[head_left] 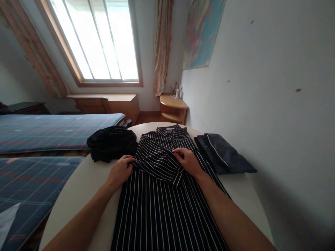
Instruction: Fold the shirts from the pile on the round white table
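A black shirt with white stripes (167,212) lies spread on a round white table (78,202), its collar at the far side and its body stretching toward me. One sleeve (154,162) is folded across the chest, the cuff lying near the middle. At the sleeve's left fold, my left hand (121,170) pinches the cloth between thumb and fingers. My right hand (187,160) grips the sleeve's upper edge, above the cuff, with its fingertips together. The far sleeve on the right is not clearly visible.
A bundled black garment (112,141) sits left of the shirt, and a folded dark grey garment (225,153) lies to its right, overhanging the edge. Plaid mattresses (52,132) stand at the left. Beyond are a desk (120,101), a corner shelf (174,101) and a white wall (261,87).
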Available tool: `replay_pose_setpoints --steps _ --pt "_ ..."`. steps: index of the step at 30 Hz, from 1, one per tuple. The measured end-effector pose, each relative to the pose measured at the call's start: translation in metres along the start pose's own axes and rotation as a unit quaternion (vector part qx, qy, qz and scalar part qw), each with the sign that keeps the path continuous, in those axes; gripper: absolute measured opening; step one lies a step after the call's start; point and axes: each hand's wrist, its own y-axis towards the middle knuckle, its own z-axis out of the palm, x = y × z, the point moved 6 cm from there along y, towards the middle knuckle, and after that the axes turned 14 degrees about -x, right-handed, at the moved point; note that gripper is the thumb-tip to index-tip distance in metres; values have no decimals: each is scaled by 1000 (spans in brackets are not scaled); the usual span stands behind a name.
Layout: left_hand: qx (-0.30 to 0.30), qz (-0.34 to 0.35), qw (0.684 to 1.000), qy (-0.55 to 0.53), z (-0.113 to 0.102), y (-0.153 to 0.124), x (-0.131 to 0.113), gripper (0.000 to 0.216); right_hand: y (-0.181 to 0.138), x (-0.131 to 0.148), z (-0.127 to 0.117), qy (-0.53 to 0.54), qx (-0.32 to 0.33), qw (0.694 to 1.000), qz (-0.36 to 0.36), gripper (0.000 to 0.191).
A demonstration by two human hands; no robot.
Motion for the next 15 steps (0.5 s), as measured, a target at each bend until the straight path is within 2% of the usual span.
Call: replay_pose_setpoints --steps 7,11,15 --pt "-15 -59 998 3 -5 1 -1 40 -3 -3 8 -49 51 997 19 22" --pt "-37 -58 997 31 -4 0 -2 31 -3 -2 11 -79 71 994 9 22" --pt "-40 -49 997 43 0 -2 -2 24 -1 -7 13 -101 69 992 36 25"
